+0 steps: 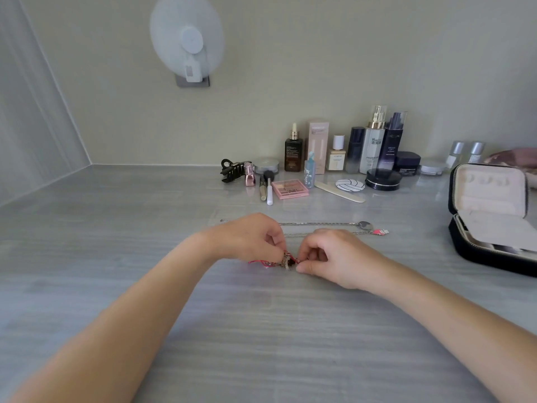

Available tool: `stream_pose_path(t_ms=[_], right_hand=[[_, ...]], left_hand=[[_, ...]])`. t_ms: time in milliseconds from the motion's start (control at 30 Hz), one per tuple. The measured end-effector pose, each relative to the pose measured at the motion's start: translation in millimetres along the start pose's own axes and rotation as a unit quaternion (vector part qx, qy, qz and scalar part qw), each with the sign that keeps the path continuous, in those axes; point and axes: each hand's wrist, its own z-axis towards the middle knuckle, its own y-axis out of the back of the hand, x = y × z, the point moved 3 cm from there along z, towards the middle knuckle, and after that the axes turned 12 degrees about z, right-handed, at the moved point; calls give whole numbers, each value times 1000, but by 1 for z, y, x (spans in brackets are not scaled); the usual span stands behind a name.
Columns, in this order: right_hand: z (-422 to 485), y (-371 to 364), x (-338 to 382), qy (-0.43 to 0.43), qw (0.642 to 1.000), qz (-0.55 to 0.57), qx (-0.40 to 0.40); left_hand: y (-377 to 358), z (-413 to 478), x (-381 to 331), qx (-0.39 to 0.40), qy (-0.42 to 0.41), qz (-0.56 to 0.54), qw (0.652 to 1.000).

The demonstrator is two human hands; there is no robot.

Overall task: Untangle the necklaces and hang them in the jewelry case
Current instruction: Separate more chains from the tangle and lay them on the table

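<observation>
The left hand (252,237) and right hand (328,257) meet at mid-table, fingers curled tight, each pinching one side of a small tangle (283,260) of red cord and dull metal chain. The tangle sits between the fingertips just above the grey table (261,330); a red loop trails out to its left.

Just beyond the hands two silver chains (319,224) lie stretched out straight, ending at the right in an oval pendant (365,226) and a pink charm (380,232).

At the right edge the black case (491,248) stands open, its pale lid lining upright with a row of hooks; nothing hangs on them that can be seen. The tray inside looks bare, though part is cut off by the frame.

The near and left table is open room. Bottles (374,141) line the back wall; one reads "H" with Chinese characters, other labels are too small. A pink palette (290,189) and hair claw (232,170) lie before them.
</observation>
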Motion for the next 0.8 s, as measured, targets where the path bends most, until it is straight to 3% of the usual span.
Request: stream_pose_path(t_ms=[200, 467, 667, 800], right_hand=[[-5, 8, 0, -9, 1000, -4, 7], [-10, 39, -7, -45, 980, 192, 2], [-13, 47, -3, -36, 956, 292, -3], [-13, 47, 0, -28, 942, 335, -4]], left_hand=[[7, -6, -5, -7, -6, -81, 997], [5, -10, -7, 30, -25, -101, 994], [11, -9, -8, -30, -37, -125, 991], [8, -9, -8, -19, -32, -140, 989]])
